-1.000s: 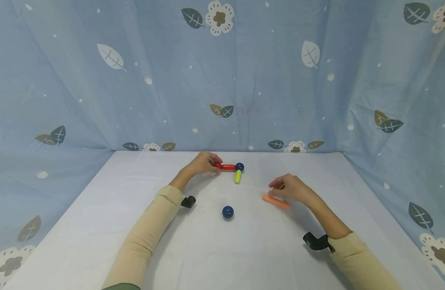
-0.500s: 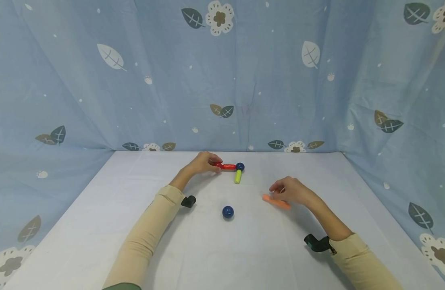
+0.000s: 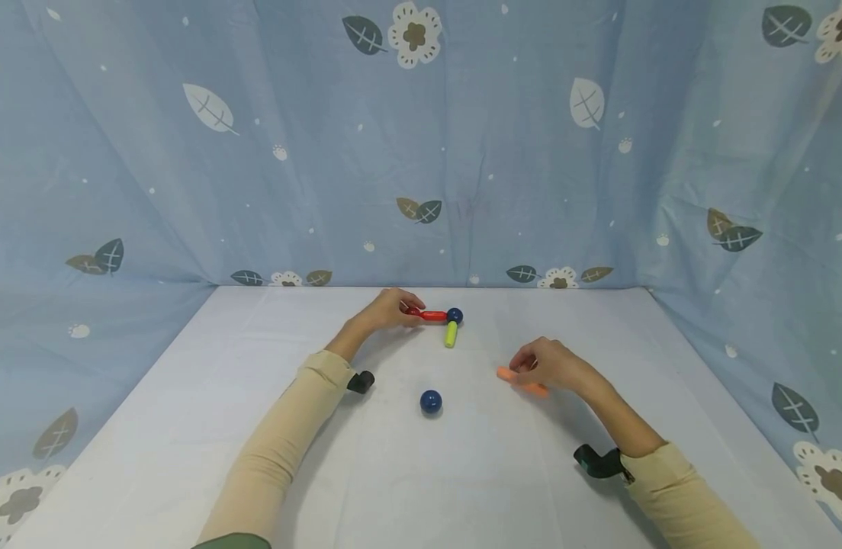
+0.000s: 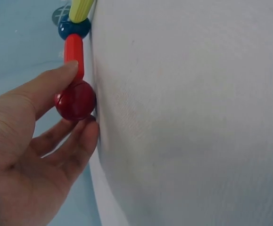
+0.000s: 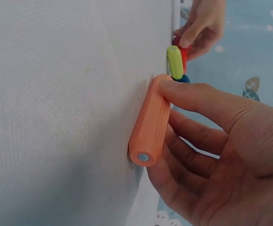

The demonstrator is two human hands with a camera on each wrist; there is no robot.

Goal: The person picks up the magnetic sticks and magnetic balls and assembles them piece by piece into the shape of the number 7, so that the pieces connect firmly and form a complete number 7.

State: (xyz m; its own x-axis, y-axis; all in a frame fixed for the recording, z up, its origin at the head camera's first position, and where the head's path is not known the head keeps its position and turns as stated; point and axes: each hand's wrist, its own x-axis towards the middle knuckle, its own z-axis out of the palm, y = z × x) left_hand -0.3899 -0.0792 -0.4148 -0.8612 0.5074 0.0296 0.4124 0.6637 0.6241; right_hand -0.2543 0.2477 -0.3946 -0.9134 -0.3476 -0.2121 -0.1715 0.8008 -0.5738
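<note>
Near the far table edge my left hand (image 3: 388, 309) holds a glossy red ball (image 4: 76, 100) between thumb and fingers, the thumb tip lying where the ball meets a red stick (image 3: 433, 316). That stick runs to a dark blue ball (image 3: 454, 316), and from it a yellow-green stick (image 3: 451, 334) points toward the front. On the right, my right hand (image 3: 550, 363) pinches an orange magnetic stick (image 5: 150, 125), thumb on its far part and fingers along its other side. A round metal tip shows at its near end. The stick lies close to the tabletop.
A second dark blue ball (image 3: 431, 402) sits alone on the white-covered table (image 3: 421, 488), between the two forearms. Behind the table's far edge hangs a light blue curtain (image 3: 311, 175) with leaf and flower prints. Each wrist carries a small black camera (image 3: 597, 460).
My right hand has lowered slightly and its thumb and fingers have closed on the orange stick. The left hand and the joined red, blue and yellow-green pieces have shifted slightly right.
</note>
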